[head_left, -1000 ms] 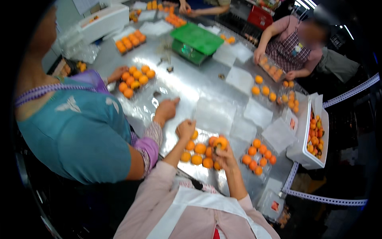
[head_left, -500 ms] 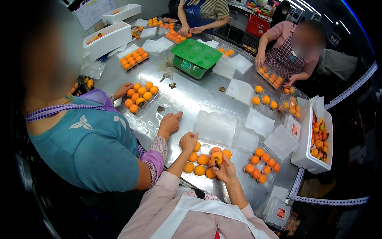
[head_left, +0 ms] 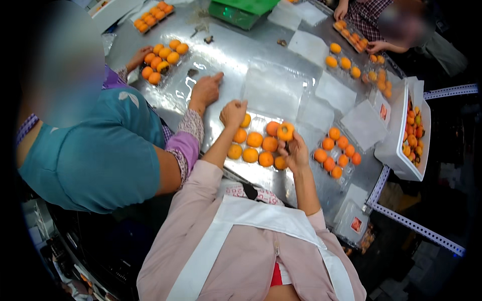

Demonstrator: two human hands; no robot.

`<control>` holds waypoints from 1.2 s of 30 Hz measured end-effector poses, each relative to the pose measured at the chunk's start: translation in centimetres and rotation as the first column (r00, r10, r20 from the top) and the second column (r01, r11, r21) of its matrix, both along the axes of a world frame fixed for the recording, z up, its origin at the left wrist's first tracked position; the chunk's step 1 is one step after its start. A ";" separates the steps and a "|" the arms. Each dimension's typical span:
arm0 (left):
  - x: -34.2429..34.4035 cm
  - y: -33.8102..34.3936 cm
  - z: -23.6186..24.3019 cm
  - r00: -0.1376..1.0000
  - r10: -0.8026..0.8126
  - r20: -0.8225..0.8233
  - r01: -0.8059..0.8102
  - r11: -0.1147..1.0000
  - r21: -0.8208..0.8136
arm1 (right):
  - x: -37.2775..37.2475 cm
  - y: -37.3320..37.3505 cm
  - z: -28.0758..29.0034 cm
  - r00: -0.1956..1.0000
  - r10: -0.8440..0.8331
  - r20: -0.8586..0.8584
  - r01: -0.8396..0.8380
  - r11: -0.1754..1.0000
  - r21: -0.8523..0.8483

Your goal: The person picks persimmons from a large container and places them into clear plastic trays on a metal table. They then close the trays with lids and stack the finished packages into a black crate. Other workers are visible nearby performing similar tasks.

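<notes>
In front of me a clear plastic tray (head_left: 258,122) holds several orange persimmons (head_left: 254,139) in rows. My right hand (head_left: 297,151) is closed on one persimmon (head_left: 285,131), held above the tray's right side between thumb and fingers. My left hand (head_left: 233,114) is curled closed at the tray's far left corner, close to a persimmon there; whatever its fingers grip is hidden. To the left, a co-worker's hand (head_left: 206,93) points a finger across the table, and the same person's other hand (head_left: 139,57) touches another filled persimmon tray (head_left: 163,61).
Right of my tray sits another tray of persimmons (head_left: 335,152). A white foam box (head_left: 396,150) of persimmons stands at the right edge. White sheets (head_left: 337,93) and an unfilled clear tray (head_left: 275,88) lie beyond. A green scale (head_left: 236,15) and another worker's hand (head_left: 377,46) are farther off.
The view has tilted down, so the table sits higher in the picture. My right hand has shifted slightly away and rightward with the persimmon, uncovering one in the near row. My left hand stays at the corner.
</notes>
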State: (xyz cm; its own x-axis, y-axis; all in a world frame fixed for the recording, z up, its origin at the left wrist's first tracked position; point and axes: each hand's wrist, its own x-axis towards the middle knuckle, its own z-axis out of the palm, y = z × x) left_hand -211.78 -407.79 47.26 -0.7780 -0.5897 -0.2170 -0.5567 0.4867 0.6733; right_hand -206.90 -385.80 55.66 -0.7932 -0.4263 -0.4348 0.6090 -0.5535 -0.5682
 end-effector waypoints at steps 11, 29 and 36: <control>-0.2 0.3 0.5 0.999 0.008 -0.048 -0.006 0.999 0.036 | -3.3 -5.7 -1.7 0.536 0.814 -0.223 0.360 0.017 0.933; 0.1 -0.1 -0.6 0.996 -0.007 -0.088 0.005 1.000 -0.020 | -2.1 -6.8 0.4 0.662 0.672 -0.330 0.361 0.100 0.927; 0.0 0.5 -0.2 0.997 -0.042 -0.065 0.043 0.999 0.020 | -1.6 -4.3 -0.3 0.685 0.415 -0.599 0.548 0.249 0.799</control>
State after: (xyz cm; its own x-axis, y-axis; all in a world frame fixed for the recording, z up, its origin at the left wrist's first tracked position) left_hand -211.81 -407.33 47.08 -0.8149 -0.5517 -0.1777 -0.4907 0.4936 0.7180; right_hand -208.51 -390.05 55.38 -0.9856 -0.0548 0.1597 -0.1595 0.6125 -0.7742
